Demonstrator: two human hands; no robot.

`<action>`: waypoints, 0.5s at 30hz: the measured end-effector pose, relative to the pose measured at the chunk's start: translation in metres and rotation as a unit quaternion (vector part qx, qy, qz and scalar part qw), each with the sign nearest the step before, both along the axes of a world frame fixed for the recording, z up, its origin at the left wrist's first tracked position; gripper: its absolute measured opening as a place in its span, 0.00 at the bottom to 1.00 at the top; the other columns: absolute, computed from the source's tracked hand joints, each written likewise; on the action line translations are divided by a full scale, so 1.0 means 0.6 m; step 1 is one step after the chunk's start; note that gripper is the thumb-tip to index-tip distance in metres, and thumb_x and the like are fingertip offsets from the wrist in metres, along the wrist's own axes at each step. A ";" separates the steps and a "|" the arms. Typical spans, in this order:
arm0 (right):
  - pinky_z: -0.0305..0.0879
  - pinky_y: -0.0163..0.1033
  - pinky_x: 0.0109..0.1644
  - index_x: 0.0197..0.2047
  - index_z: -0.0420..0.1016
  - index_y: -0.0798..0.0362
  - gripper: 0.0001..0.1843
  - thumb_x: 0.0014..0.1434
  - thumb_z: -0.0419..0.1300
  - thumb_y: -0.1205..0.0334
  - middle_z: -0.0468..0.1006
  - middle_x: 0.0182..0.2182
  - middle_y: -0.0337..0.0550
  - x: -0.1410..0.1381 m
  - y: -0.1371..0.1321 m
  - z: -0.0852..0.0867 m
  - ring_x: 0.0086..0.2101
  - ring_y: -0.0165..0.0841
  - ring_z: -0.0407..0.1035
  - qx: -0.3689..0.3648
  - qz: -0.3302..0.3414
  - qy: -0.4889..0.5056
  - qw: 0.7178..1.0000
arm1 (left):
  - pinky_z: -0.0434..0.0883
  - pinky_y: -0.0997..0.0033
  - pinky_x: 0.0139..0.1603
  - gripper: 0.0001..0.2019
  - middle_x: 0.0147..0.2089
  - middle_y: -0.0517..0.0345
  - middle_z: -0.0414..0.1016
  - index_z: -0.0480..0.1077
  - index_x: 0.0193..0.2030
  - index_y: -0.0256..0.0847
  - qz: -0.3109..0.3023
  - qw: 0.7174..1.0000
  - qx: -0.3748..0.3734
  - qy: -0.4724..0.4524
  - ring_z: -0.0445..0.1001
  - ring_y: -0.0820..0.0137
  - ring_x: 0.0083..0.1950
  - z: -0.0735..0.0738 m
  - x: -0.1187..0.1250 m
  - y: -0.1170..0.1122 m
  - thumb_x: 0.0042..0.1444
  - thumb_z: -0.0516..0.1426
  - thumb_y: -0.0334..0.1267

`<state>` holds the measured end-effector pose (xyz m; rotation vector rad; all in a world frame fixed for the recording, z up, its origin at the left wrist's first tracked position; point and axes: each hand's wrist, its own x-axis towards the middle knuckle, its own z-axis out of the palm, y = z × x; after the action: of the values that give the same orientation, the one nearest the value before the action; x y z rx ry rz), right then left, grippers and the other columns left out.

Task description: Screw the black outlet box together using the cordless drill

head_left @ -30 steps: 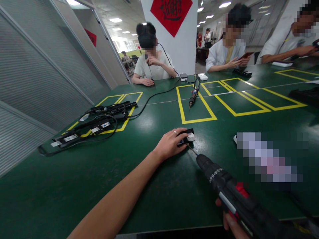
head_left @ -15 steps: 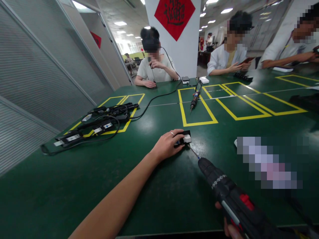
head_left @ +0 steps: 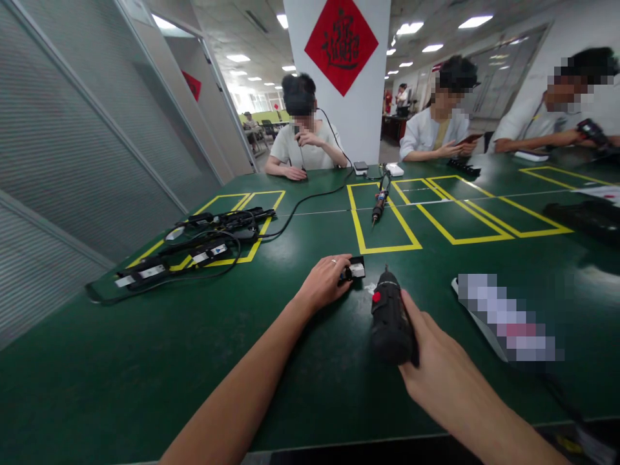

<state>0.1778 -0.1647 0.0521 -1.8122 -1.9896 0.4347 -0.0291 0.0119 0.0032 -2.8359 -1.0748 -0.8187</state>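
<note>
Now the drill (head_left: 391, 329) has left the block (head_left: 358, 268).

black part (head_left: 357, 269) partly behind one of the hands (head_left: 323, 282), drill (head_left: 392, 323) with grip hidden, pixelated object (head_left: 504, 320)

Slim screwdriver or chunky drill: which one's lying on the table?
The slim screwdriver, lying on the green table with its tip inside a yellow taped outline; the chunky black drill is held in the right hand.
</note>
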 end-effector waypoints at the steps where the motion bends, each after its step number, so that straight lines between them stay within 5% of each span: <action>1: 0.73 0.54 0.41 0.71 0.41 0.59 0.43 0.54 0.54 0.69 0.73 0.48 0.61 -0.011 0.012 -0.006 0.41 0.50 0.75 -0.010 0.001 -0.061 0.998 | 0.67 0.56 0.59 0.15 0.58 0.48 0.70 0.63 0.47 0.39 0.002 1.000 -0.003 0.000 0.70 0.62 0.57 0.000 -0.001 -0.001 0.53 0.59 0.33; 7: 0.71 0.56 0.43 0.69 0.51 0.57 0.45 0.49 0.60 0.76 0.72 0.47 0.62 -0.035 0.044 -0.033 0.43 0.53 0.72 0.006 0.024 -0.132 0.991 | 0.68 0.57 0.58 0.14 0.58 0.47 0.70 0.62 0.45 0.40 0.008 1.000 -0.006 -0.002 0.70 0.62 0.58 -0.001 -0.004 -0.002 0.52 0.58 0.31; 11: 0.64 0.63 0.53 0.65 0.61 0.61 0.40 0.48 0.64 0.71 0.68 0.55 0.67 -0.029 0.006 0.012 0.52 0.60 0.65 0.032 0.024 -0.136 0.990 | 0.69 0.56 0.58 0.14 0.58 0.45 0.69 0.62 0.46 0.40 0.005 1.000 -0.006 -0.006 0.70 0.62 0.58 -0.001 -0.003 -0.005 0.53 0.58 0.33; 13: 0.61 0.57 0.60 0.67 0.58 0.53 0.35 0.56 0.59 0.64 0.66 0.59 0.56 -0.034 -0.035 0.047 0.57 0.51 0.62 0.101 0.055 -0.036 0.993 | 0.69 0.55 0.58 0.14 0.58 0.44 0.69 0.62 0.46 0.39 0.002 1.000 -0.007 -0.010 0.70 0.62 0.58 -0.003 -0.001 -0.007 0.54 0.58 0.34; 15: 0.67 0.56 0.56 0.66 0.59 0.41 0.32 0.58 0.57 0.56 0.71 0.57 0.46 -0.050 -0.081 0.074 0.55 0.49 0.65 0.122 0.153 0.136 0.971 | 0.68 0.54 0.59 0.14 0.59 0.44 0.68 0.62 0.46 0.39 -0.001 1.000 -0.008 -0.012 0.69 0.61 0.59 -0.007 0.001 -0.010 0.54 0.58 0.35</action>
<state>0.1478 -0.2134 0.0963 -1.2320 -2.0287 0.4775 -0.0285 0.0062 -0.0010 -2.8476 -1.0865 -0.8512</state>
